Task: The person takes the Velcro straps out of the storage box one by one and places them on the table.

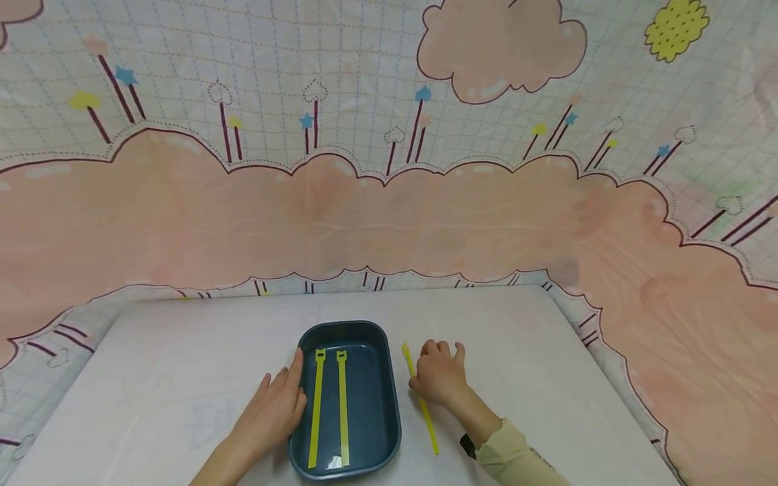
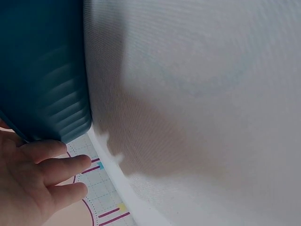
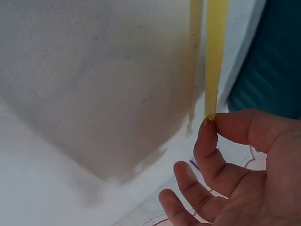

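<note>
A dark blue tray (image 1: 383, 398) stands on the white table near the front edge. Two yellow strips (image 1: 316, 408) (image 1: 342, 405) lie side by side inside it. My left hand (image 1: 276, 401) lies flat with straight fingers against the tray's left wall; the left wrist view shows those fingers (image 2: 47, 169) beside the tray's ribbed side (image 2: 42, 66). Just right of the tray a third yellow strip (image 1: 428, 422) lies on the table. My right hand (image 1: 440, 378) is over its middle. In the right wrist view the thumb and forefinger pinch that strip (image 3: 214, 56).
The white table (image 1: 182, 351) extends left, right and behind the tray. A cloth with pink clouds (image 1: 389, 216) hangs behind and wraps round the table's sides. The table's right edge (image 1: 608, 364) runs close to my right arm.
</note>
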Available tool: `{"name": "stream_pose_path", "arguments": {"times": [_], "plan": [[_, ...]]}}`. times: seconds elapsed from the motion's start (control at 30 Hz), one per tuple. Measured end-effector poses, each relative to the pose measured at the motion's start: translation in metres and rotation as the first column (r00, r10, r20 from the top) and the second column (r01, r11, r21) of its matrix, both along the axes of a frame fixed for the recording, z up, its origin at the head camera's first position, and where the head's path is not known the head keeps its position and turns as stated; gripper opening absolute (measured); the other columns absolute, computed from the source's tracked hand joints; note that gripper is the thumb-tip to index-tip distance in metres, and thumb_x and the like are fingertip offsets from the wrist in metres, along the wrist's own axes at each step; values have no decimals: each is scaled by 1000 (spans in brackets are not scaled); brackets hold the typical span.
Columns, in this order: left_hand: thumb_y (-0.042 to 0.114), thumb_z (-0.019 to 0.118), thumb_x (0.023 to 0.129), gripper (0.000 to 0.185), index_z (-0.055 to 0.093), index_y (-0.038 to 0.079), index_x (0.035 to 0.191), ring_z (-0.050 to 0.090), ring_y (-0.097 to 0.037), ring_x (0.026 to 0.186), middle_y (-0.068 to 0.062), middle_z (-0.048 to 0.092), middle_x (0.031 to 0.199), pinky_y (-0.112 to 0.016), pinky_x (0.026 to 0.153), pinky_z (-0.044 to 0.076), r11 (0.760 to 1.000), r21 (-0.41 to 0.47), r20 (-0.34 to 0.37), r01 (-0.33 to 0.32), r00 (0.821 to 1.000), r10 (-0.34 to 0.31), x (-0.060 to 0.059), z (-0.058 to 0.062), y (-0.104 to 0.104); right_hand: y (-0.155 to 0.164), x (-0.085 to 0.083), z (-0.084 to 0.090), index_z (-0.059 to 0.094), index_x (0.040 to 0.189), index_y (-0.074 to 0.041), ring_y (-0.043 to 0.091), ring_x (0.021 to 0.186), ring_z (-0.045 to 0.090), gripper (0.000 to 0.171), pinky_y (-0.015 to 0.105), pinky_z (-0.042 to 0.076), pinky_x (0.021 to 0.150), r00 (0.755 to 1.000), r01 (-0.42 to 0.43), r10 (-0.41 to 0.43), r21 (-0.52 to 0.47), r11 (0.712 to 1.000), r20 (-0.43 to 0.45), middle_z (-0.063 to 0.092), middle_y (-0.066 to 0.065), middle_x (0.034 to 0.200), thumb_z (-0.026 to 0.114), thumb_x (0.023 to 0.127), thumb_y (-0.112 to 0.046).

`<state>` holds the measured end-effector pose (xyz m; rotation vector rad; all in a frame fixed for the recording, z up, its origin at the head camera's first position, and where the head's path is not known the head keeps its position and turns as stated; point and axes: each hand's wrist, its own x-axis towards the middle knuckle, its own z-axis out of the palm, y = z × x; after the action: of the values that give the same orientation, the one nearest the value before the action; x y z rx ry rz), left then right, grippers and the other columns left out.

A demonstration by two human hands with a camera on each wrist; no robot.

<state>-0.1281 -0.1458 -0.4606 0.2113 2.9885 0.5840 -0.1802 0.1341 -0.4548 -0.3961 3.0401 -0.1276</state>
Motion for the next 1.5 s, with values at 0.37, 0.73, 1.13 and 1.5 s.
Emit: {"name": "stream_pose_path", "arguments": {"times": [0.37, 0.73, 1.13, 1.5], "plan": [[16, 50, 96, 68, 19, -9, 151, 43, -46, 131, -29, 46, 142, -63, 110, 24, 1000, -6, -14, 2, 1000, -2, 1, 1, 1, 2, -2, -7, 59, 58, -15, 32, 110, 46, 29, 66, 22, 105, 1000, 25, -25, 45, 999, -10, 55, 6, 106, 71, 83, -23], [17, 50, 96, 68, 20, -9, 151, 43, -47, 131, -29, 46, 142, -63, 110, 25, 1000, -4, -36, 6, 999, -6, 1, 1, 1, 4, -3, -11, 68, 64, -12, 32, 107, 47, 21, 67, 23, 105, 999, 28, -25, 91, 995, -42, 56, 7, 103, 73, 82, -23], [17, 51, 96, 68, 20, -8, 151, 43, -46, 131, -29, 47, 142, -64, 110, 25, 1000, -4, -38, 7, 999, -7, 2, 1, 2, 1, -9, -3, 60, 61, -11, 32, 115, 45, 25, 65, 20, 107, 987, 17, 3, 119, 993, -161, 55, 7, 114, 68, 82, -21], [17, 50, 96, 68, 19, -8, 151, 41, -46, 133, -28, 44, 144, -63, 111, 22, 1000, 1, 0, -11, 1000, 11, 1, -1, 2, -19, -8, 24, 67, 74, -8, 31, 122, 42, 29, 64, 21, 107, 955, -45, 94, 176, 983, -281, 53, 7, 125, 71, 83, -35]]}}
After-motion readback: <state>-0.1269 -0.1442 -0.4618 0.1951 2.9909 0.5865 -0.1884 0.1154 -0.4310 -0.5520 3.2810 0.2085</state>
